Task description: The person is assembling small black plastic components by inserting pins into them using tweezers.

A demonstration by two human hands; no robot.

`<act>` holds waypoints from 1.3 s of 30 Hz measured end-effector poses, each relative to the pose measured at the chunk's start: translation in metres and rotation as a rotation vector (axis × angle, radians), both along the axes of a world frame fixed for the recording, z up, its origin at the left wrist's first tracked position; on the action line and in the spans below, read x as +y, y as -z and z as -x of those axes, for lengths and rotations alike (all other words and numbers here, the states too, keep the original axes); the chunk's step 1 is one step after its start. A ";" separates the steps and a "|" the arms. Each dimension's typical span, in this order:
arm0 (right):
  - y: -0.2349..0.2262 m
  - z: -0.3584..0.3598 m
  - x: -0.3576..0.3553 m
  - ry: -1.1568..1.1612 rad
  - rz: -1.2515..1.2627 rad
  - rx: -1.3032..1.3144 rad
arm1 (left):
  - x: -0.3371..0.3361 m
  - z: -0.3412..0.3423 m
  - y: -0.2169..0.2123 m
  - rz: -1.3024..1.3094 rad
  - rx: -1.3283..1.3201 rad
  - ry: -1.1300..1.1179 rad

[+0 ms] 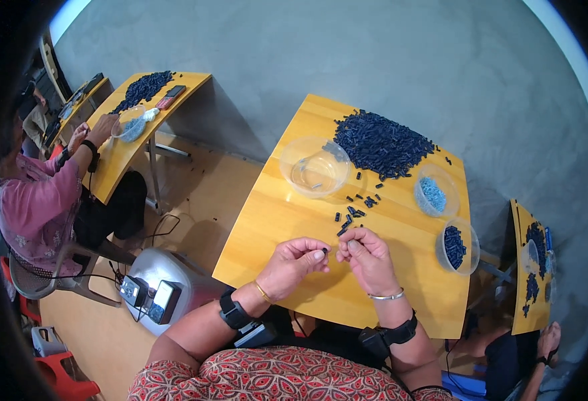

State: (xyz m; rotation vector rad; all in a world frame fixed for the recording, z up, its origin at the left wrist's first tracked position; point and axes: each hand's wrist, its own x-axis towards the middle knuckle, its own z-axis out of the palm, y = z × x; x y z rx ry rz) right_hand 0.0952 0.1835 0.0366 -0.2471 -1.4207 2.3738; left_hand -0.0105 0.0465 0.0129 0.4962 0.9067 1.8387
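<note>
Piece [325, 250]: above table [254, 244], pinched in left hand [292, 266] fingertips, likely for fine control | right hand [368, 258]: just beside, fingertips together, contents too small to tell | pile [380, 144], bowls [288, 175]: beyond and rightward, probably for easy reach

1. We have one surface [260, 227], yellow with a wood grain, its edges bowed by the wide lens.
2. Towards its far edge we see a broad heap of small dark pieces [382, 146], with a few strays at its right edge.
3. Just left of the heap we find a clear round bowl [322, 164] with a few small pale bits inside.
4. Near the right edge we see a second clear bowl [450, 200], holding light blue pieces.
5. Nearer us, a third clear bowl [471, 257] holds dark pieces.
6. Between heap and near edge, we count several loose dark pieces [338, 217], scattered singly and in small clusters.
</note>
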 end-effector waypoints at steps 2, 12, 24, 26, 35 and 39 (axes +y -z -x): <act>0.000 0.001 0.000 -0.019 0.020 0.001 | -0.002 0.000 0.001 0.010 -0.014 0.002; 0.002 0.004 0.002 0.027 0.059 0.064 | 0.002 0.001 0.001 -0.036 -0.054 0.032; -0.007 0.000 0.000 -0.054 0.209 0.039 | 0.003 0.002 -0.006 -0.074 -0.086 0.016; -0.004 -0.001 0.000 -0.048 0.178 0.047 | 0.002 0.001 -0.007 -0.087 -0.092 0.016; -0.013 0.003 -0.015 0.176 -0.457 -0.023 | 0.001 0.000 -0.004 -0.065 -0.010 -0.015; -0.012 0.006 -0.018 0.218 -0.651 -0.005 | 0.001 0.001 -0.006 -0.008 0.067 -0.045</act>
